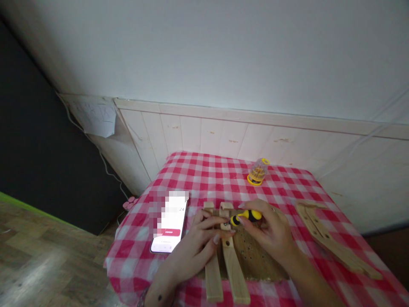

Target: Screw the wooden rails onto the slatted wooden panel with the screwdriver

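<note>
I've got the R hand (268, 226) on a stubby yellow-and-black screwdriver (247, 216), its fingers (252, 205) closed round the handle, w/ the tip by the top of the right-hand wooden slat (234, 273). Can't make out the tip's contact point, as the fingers crowd that spot. L hand (194, 251) sits over the top ends of both slats, its fingers (211, 221) curled across them; can't tell if they're gripping or just pressing. The left-hand wooden slat (212, 273) lies beside the other on a drilled wooden board (252, 256), both crossing it and running past its near edge.

Status as seen: 2 slats in place on the board, fixing not confirmed from this view. Many board holes show bare, and a notched wooden piece (332, 238) lies separate on the right of the gingham-covered tabletop (204, 179). Yellow bit case (258, 171) stands near the wall, phone (168, 226) lies left of the hands.
</note>
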Demonstrator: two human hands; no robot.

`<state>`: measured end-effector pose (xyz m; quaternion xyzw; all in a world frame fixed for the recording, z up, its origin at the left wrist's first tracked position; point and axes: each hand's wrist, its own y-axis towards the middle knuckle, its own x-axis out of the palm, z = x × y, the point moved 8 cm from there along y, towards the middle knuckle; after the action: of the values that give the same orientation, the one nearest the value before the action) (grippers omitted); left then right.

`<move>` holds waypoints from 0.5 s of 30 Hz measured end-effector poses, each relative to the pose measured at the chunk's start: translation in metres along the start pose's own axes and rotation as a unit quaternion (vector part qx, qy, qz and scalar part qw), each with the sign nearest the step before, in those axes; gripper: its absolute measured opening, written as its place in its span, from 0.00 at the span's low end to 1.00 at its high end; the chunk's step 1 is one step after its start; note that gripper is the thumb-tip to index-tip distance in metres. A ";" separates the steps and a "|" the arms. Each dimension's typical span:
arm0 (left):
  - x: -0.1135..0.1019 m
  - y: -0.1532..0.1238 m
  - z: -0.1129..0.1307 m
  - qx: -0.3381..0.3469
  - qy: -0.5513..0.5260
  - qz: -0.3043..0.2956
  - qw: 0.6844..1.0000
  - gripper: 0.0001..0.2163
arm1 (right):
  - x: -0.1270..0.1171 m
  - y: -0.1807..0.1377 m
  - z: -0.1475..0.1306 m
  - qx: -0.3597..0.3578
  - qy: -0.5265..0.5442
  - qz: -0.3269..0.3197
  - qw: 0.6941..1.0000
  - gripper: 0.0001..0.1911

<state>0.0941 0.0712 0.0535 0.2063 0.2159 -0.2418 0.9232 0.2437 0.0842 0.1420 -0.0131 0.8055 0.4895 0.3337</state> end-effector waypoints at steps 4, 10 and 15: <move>0.001 -0.001 -0.001 -0.003 -0.005 -0.005 1.000 0.18 | 0.000 -0.004 0.006 0.038 0.004 0.013 0.999 0.07; 0.002 -0.004 -0.006 -0.003 -0.009 -0.003 1.000 0.18 | -0.001 0.000 0.004 0.012 -0.004 -0.004 1.000 0.05; 0.001 -0.005 -0.006 0.008 -0.010 0.005 1.000 0.19 | 0.002 0.001 0.000 -0.008 -0.012 -0.014 1.000 0.06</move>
<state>0.0908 0.0694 0.0466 0.2128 0.2036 -0.2408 0.9248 0.2414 0.0858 0.1416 -0.0213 0.7972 0.4914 0.3501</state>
